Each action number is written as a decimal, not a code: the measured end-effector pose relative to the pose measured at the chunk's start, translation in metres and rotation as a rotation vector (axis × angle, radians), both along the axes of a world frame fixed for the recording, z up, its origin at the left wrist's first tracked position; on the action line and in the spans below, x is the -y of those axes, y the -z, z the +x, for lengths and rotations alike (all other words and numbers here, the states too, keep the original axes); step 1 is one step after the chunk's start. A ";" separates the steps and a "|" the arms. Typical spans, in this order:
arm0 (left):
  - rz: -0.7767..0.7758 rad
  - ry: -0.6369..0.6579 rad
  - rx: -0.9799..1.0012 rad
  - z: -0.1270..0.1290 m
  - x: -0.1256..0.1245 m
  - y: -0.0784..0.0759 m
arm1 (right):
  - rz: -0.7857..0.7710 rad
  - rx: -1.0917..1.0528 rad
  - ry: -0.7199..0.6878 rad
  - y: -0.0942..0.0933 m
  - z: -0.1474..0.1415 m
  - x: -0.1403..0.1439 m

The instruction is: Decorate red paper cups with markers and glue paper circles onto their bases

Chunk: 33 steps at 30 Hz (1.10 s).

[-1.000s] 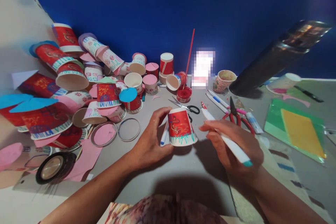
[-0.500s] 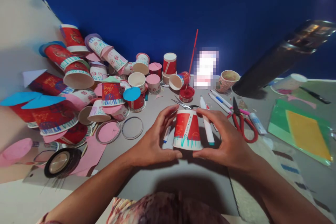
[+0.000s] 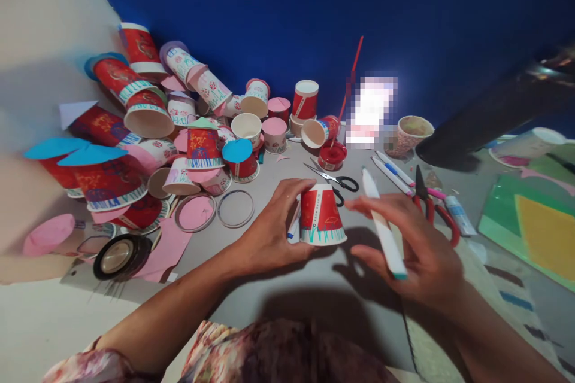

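head: held cup (image 3: 324,216), contents unclear

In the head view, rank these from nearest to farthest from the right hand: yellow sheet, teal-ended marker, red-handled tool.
1. Teal-ended marker: in the right hand.
2. Red-handled tool: on the table, just beyond the hand.
3. Yellow sheet: farther off, at the right.

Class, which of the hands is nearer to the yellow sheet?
Right: the right hand, with a marker, is left of the yellow sheet; the left hand, holding a red cup, is farther left.
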<state>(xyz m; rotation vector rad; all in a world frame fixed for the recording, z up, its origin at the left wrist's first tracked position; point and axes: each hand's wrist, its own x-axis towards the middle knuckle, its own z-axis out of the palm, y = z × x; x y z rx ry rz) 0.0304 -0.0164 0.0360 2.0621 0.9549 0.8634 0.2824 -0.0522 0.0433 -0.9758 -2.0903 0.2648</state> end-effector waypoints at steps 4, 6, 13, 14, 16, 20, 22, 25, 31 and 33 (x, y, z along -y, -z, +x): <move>0.043 -0.011 -0.003 0.000 0.000 0.003 | 0.030 0.013 -0.111 -0.011 0.001 0.010; 0.053 -0.007 -0.005 0.000 0.000 0.006 | 0.058 0.013 -0.125 -0.010 -0.002 0.012; 0.042 0.025 -0.001 0.001 0.000 0.006 | -0.066 0.050 -0.023 0.012 -0.017 0.014; 0.049 0.029 -0.007 0.001 0.000 0.006 | -0.082 0.080 -0.021 0.015 -0.017 0.014; 0.062 0.036 -0.014 0.001 0.000 0.006 | -0.093 0.113 -0.020 0.018 -0.016 0.015; 0.071 0.027 -0.001 0.001 0.000 0.009 | -0.090 0.141 -0.034 0.011 -0.015 0.014; 0.081 0.016 0.009 0.001 0.000 0.010 | -0.086 0.146 -0.048 0.003 -0.016 0.012; 0.087 0.009 0.013 0.001 -0.001 0.010 | -0.074 0.131 -0.034 -0.005 -0.016 0.010; 0.083 0.012 0.011 0.002 0.000 0.010 | -0.092 0.082 -0.004 0.004 -0.014 0.011; 0.066 0.012 0.023 0.002 0.000 0.010 | -0.098 0.054 -0.014 0.007 -0.014 0.012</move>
